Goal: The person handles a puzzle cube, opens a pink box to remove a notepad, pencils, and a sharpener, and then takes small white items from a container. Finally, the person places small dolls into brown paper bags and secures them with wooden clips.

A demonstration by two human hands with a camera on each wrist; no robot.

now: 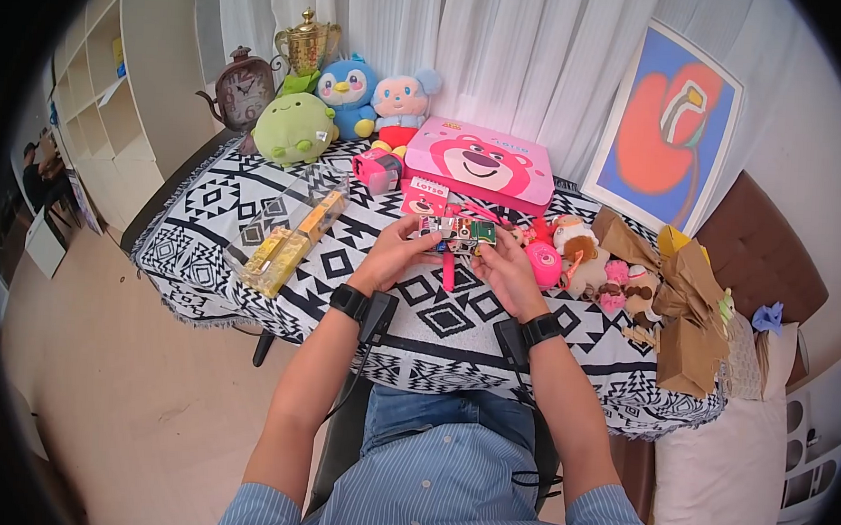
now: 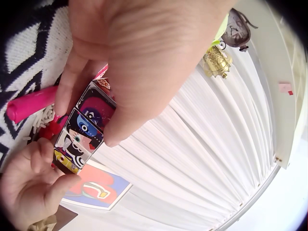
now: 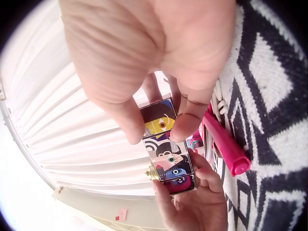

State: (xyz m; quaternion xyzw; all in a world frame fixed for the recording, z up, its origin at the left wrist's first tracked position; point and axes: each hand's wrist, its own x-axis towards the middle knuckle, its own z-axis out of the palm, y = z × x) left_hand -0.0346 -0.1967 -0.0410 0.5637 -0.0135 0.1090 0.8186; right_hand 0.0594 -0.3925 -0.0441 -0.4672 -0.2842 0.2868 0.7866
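Note:
Both hands hold a folding picture cube [image 1: 456, 230], drawn out into a long block and raised over the patterned cloth. Its joined segments carry bright cartoon faces in blue, pink, black and yellow. My left hand [image 1: 397, 254] grips one end, where the left wrist view shows the thumb along the edge of the printed block [image 2: 81, 137]. At the other end, my right hand [image 1: 510, 275] pinches the yellow-faced segment [image 3: 160, 124] between thumb and fingers. Just below the block, a bright pink tube-like piece [image 1: 449, 272] lies on the cloth.
Plush toys, including a green one [image 1: 294, 129], stand at the back left near a pink bear box [image 1: 483, 161]. A clear case with yellow contents [image 1: 293, 242] lies left. Small dolls [image 1: 578, 247] and crumpled brown paper [image 1: 693, 324] lie right, before a framed picture [image 1: 665, 128].

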